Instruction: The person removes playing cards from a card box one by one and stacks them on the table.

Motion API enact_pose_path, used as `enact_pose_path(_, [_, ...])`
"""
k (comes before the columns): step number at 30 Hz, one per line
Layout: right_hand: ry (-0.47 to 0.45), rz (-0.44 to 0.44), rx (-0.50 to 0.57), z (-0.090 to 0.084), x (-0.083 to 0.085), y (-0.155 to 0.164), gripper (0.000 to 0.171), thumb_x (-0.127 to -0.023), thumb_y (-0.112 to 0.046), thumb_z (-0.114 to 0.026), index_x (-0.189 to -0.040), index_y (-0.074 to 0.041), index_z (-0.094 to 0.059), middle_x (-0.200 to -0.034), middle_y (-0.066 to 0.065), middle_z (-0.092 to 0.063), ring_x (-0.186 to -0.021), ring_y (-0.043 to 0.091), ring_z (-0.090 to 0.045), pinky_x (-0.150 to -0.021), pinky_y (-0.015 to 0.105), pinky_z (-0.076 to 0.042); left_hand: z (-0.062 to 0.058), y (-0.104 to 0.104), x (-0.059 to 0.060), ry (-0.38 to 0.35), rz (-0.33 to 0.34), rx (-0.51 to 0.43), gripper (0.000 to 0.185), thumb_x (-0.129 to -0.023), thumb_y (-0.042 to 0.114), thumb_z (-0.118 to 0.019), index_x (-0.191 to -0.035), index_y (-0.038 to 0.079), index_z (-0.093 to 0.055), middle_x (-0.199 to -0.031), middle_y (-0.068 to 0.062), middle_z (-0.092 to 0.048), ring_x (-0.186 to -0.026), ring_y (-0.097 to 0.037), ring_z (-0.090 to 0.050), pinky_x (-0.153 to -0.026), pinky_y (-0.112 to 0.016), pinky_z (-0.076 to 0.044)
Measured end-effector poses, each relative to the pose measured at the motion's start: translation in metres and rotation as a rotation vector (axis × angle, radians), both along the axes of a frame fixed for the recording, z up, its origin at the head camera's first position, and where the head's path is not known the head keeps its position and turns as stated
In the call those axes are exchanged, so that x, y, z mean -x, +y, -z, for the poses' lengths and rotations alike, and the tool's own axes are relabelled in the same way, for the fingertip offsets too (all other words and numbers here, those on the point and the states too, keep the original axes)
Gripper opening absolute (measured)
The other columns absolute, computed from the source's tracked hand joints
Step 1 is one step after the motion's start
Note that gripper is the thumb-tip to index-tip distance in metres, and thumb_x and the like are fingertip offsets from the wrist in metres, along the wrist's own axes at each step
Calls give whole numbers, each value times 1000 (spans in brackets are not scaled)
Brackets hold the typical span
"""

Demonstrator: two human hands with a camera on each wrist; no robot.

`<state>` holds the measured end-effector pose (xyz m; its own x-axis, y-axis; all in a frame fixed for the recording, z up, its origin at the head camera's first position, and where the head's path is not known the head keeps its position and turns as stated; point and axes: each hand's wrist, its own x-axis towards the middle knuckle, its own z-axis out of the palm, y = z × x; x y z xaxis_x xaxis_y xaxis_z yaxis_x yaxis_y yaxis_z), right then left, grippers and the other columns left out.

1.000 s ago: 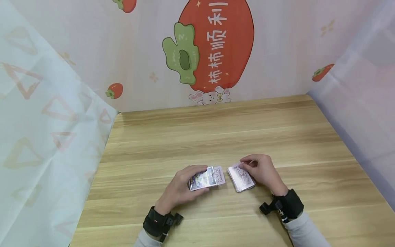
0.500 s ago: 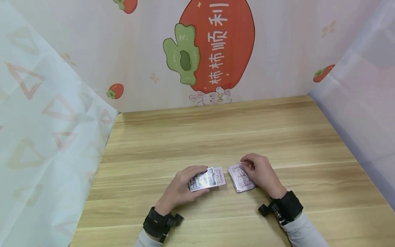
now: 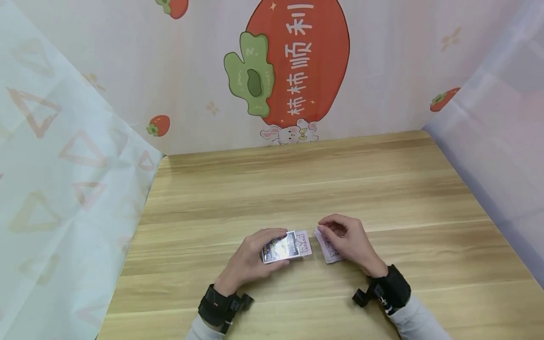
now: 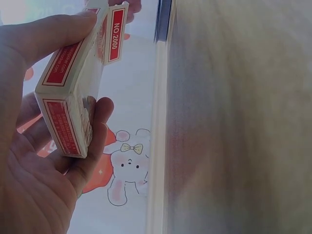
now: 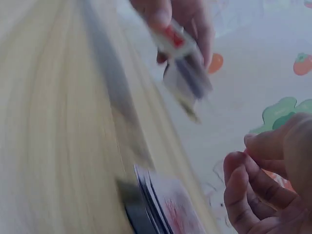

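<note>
My left hand (image 3: 250, 255) holds a playing card box (image 3: 280, 247) between thumb and fingers. In the left wrist view, the card box (image 4: 68, 87) shows red printed sides, and a flap (image 4: 115, 34) marked NO.2000 stands out from its end. A card (image 3: 303, 242) with a patterned pink back sticks out of the box's right end. My right hand (image 3: 350, 238) is over a stack of playing cards (image 3: 328, 249) and hides part of it. In the right wrist view, the thumb and fingertips of my right hand (image 5: 268, 175) meet above the cards (image 5: 170, 209), with nothing visible between them.
A wood-grain table (image 3: 238, 189) lies under both hands. A printed backdrop (image 3: 382, 71) stands along the far edge, and white sheets (image 3: 63, 198) hang at the sides. Each wrist wears a black camera strap (image 3: 393, 285).
My right hand has moved left across the stack of cards and now covers more of it. My left hand and the card box have hardly moved.
</note>
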<state>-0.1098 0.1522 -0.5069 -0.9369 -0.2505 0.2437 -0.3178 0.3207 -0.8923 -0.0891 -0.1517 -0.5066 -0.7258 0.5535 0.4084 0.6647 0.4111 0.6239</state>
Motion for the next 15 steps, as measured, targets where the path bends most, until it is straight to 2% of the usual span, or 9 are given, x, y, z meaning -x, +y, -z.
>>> enact_pose_path(2, [-88, -39, 80, -2, -4, -6, 10, -99, -7, -76, -108, -5, -78, -99, 13, -78, -80, 22, -76, -70, 25, -63, 0, 0, 0, 1, 2, -1, 67, -82, 25, -95, -140, 9, -66, -139, -7, -71, -128, -24, -69, -108, -39, -58])
enact_pose_path(5, [-163, -82, 135, -3, -9, -14, 13, -99, -8, -76, -110, -2, -75, -98, 16, -76, -81, 26, -76, -71, 27, -64, 0, 0, 1, 2, 5, 0, 67, -82, 26, -94, -141, 10, -66, -139, -7, -71, -127, -23, -69, -107, -39, -58])
enact_pose_path(10, [-206, -117, 123, 0, -12, -22, 23, -94, -9, -81, -113, -1, -70, -92, 10, -73, -75, 15, -72, -65, 26, -61, 0, 1, 1, 8, 5, -6, 67, -83, 25, -94, -141, 10, -66, -139, -7, -71, -128, -23, -69, -108, -39, -58])
enact_pose_path(15, [-283, -156, 105, 0, -14, -23, 28, -91, -9, -83, -112, -3, -66, -92, 8, -73, -76, 15, -73, -67, 28, -64, 0, 1, 0, 3, 10, -11, 67, -82, 24, -95, -141, 9, -65, -140, -8, -71, -127, -24, -69, -107, -38, -58])
